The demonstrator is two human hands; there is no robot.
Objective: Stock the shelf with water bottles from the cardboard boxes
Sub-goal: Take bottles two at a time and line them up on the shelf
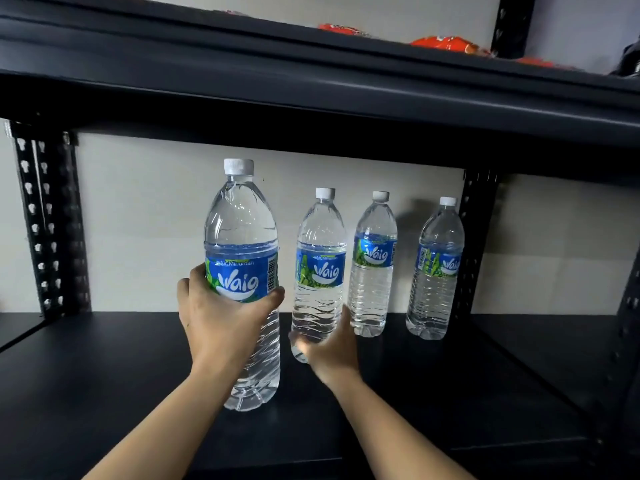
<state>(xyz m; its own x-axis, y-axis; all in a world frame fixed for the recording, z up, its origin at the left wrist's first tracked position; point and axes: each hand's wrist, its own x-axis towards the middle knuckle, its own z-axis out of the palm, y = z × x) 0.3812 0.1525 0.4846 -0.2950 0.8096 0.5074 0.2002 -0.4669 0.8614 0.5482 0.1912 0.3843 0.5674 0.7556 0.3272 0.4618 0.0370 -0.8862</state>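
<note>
Several clear water bottles with blue labels and white caps stand on a black shelf (104, 375). My left hand (221, 317) grips the nearest, largest-looking bottle (242, 237) around its middle, upright near the shelf's front. My right hand (329, 344) wraps the lower part of the second bottle (320, 258), which stands further back. Two more bottles (374, 265) (436, 268) stand upright to the right, near the back wall. No cardboard box is in view.
A black shelf board (311, 98) hangs low overhead, carrying orange packets (446, 43). Perforated black uprights stand at the left (45, 220) and right (474, 237). A white wall backs the shelf.
</note>
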